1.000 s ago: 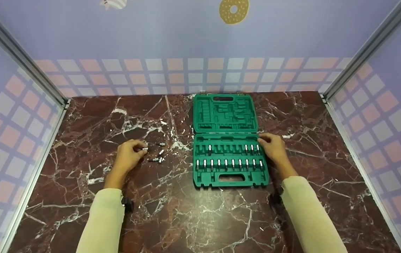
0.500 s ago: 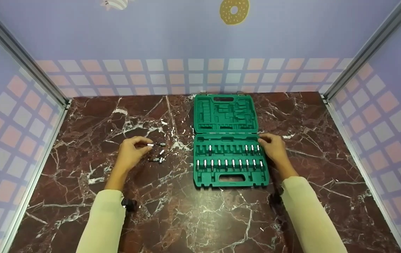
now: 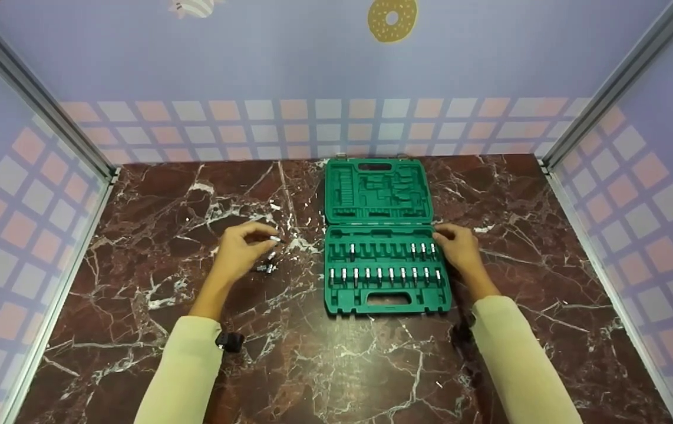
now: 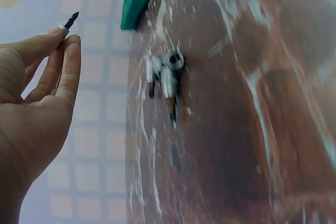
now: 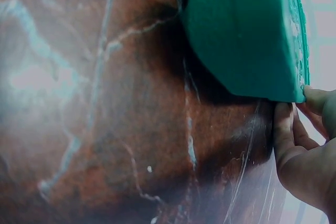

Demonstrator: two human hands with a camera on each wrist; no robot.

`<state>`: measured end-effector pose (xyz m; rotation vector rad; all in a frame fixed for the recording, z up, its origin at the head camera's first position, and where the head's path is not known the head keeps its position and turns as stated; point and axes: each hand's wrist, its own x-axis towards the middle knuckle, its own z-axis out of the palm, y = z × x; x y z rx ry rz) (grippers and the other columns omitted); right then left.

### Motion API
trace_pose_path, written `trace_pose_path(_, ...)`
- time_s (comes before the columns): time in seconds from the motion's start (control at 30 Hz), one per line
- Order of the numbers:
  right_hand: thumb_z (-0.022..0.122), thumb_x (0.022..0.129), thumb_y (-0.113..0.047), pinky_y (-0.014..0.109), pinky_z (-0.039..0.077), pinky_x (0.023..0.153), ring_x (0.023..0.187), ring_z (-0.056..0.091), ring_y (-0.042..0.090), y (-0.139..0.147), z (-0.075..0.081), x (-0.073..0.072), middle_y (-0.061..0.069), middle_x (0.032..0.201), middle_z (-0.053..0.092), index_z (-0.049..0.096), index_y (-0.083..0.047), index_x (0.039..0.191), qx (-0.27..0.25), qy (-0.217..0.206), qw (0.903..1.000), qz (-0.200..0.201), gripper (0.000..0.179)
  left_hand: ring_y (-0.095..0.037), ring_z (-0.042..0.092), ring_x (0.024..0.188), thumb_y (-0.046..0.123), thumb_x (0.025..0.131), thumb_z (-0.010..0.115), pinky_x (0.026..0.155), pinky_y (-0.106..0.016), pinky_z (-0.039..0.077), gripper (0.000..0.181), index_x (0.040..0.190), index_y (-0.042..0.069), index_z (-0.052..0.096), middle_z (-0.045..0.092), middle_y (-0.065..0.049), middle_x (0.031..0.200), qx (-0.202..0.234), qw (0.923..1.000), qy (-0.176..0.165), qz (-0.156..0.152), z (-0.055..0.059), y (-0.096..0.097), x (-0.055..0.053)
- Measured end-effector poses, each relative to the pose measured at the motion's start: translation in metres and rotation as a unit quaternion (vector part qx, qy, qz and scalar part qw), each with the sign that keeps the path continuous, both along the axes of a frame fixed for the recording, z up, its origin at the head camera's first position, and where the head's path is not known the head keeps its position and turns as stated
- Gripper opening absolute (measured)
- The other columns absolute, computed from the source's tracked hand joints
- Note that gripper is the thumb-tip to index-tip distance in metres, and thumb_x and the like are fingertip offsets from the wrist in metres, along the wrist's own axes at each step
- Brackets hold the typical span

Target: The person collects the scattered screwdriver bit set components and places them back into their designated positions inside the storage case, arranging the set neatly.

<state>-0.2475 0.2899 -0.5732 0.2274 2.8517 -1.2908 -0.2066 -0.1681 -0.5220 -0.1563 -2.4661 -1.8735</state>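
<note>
My left hand (image 3: 242, 250) pinches a bit socket (image 4: 72, 20) between thumb and fingertips, its dark cross-shaped tip pointing up and away. It is held above the table, left of the case. Several loose bit sockets (image 4: 169, 80) lie close together on the table below that hand, blurred in the left wrist view. An opened green tool case (image 3: 388, 299) lies flat with its lid (image 3: 378, 188) toward the back wall. My right hand (image 3: 459, 248) grips the case's right edge, thumb at the rim and fingers against the outer side.
The case's lower row (image 3: 391, 275) holds several bit sockets; its upper row has one at left, three at right, and bare slots (image 3: 383, 249) between. A dark marbled table (image 3: 289, 365) bears everything. Patterned walls (image 3: 336, 70) enclose the back and both sides.
My left hand, holding the bit socket, has moved right and slightly away over the loose ones, with the bit socket now turned. The right hand and case have stayed put.
</note>
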Motion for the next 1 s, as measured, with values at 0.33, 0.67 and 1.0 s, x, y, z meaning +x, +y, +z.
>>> trace_pose_path(0.33,0.064,0.103,-0.020,0.053,0.053,0.097,0.110,0.067,0.038,-0.001,0.001,0.001,0.022,0.121,0.072,0.072,-0.004,0.126,-0.005,0.002,0.9999,0.009,0.029,-0.023,0.069,0.095,-0.012,0.083,0.076,0.083,-0.023,0.060,0.022,0.105,-0.009,0.075,0.072,-0.023,0.108,0.019,0.9989,0.024,-0.036,0.010,0.028,-0.003)
trace_pose_path(0.67,0.066,0.102,-0.019,0.052,0.053,0.096,0.108,0.067,0.038,-0.001,0.001,0.001,0.022,0.118,0.073,0.074,-0.004,0.124,-0.003,0.016,0.9999,0.003,0.028,-0.027,0.070,0.098,-0.007,0.087,0.075,0.089,-0.033,0.061,0.020,0.107,-0.007,0.074,0.073,-0.020,0.109,0.006,0.9977,0.029,-0.062,0.016,0.055,-0.006)
trace_pose_path(1.0,0.065,0.103,-0.019,0.054,0.052,0.099,0.113,0.066,0.040,-0.001,0.002,0.002,0.023,0.123,0.071,0.072,-0.003,0.126,-0.001,0.007,1.0000,0.005,0.029,-0.024,0.072,0.092,-0.001,0.089,0.076,0.083,-0.033,0.061,0.019,0.108,-0.001,0.075,0.074,-0.019,0.107,-0.009,0.9956,0.014,-0.092,0.025,0.092,-0.009)
